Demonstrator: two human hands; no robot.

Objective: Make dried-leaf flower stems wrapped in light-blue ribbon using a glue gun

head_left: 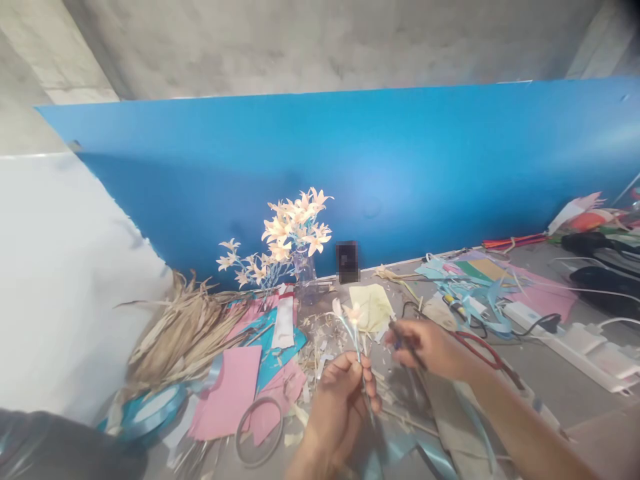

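My left hand point(347, 390) is closed in a pinch round the thin stem of an artificial flower point(354, 317), which stands upright with pale peach petals and a bud at its top. Just to the right, my right hand point(430, 347) is curled round a slim dark tool point(410, 343); motion blur hides its exact kind. The tool is apart from the stem. Behind the hands lies a pale yellow sheet point(373, 307). Farther back, finished-looking peach flowers point(297, 223) stand in a clear vase point(306, 277).
Dried husks point(175, 333), pink sheets point(233, 387), a blue ribbon roll point(155, 410) and a grey ring point(260, 432) lie on the left. To the right are a white power strip point(560, 347), cables and a red curved handle point(483, 347). A blue panel point(400, 173) closes off the back.
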